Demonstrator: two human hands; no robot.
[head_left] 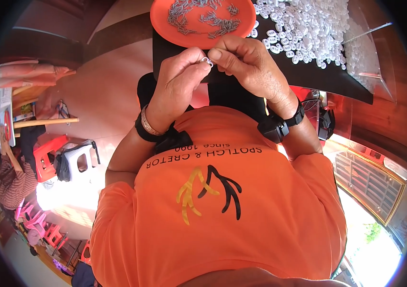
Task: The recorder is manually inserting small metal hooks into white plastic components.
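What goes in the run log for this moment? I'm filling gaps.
left hand: pinching small white ring | right hand: pinching same ring | orange dish: metal pins

Orange plate (165, 21), grey metal pins (203, 19), white plastic rings (303, 24), black tabletop (318, 76)

One orange plate (165, 19), two hands, one white ring (206, 60), one black table (308, 76)

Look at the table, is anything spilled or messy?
Nothing stands out. The small metal pieces lie inside the orange plate, and the white plastic rings sit heaped on the black tabletop. The left hand and right hand pinch one small white ring between them.
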